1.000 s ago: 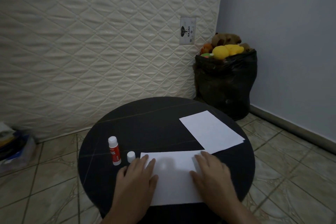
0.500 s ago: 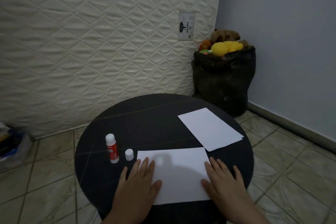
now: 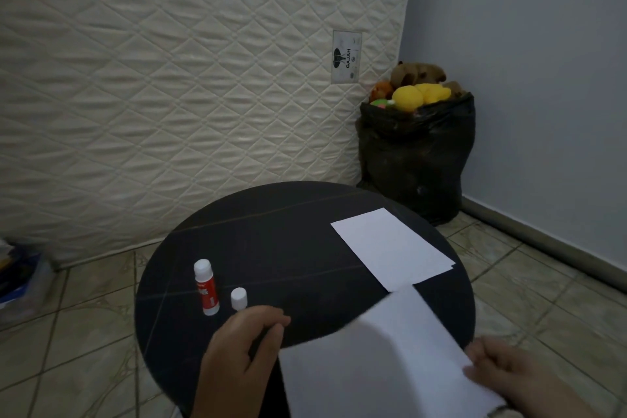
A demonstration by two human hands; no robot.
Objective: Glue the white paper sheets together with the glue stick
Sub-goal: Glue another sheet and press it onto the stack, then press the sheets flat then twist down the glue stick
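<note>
right hand [image 3: 509, 373]: pinches lifted paper sheet [image 3: 383, 363], near right
left hand [image 3: 241, 346]: fingers curled, holding nothing
glue stick [image 3: 206, 287]: upright, cap [image 3: 238, 298] beside it
second sheet [image 3: 392, 248]: flat, far right on table [image 3: 271, 231]

A cream quilted mattress [image 3: 169, 95] leans upright along the far left, meeting a pale blue-grey painted wall [image 3: 526, 78] on the right. In the corner stands a black plastic bag [image 3: 414, 163] stuffed with soft toys. Beige patterned floor tiles [image 3: 84, 332] surround the round black worktop [image 3: 271, 248].
</note>
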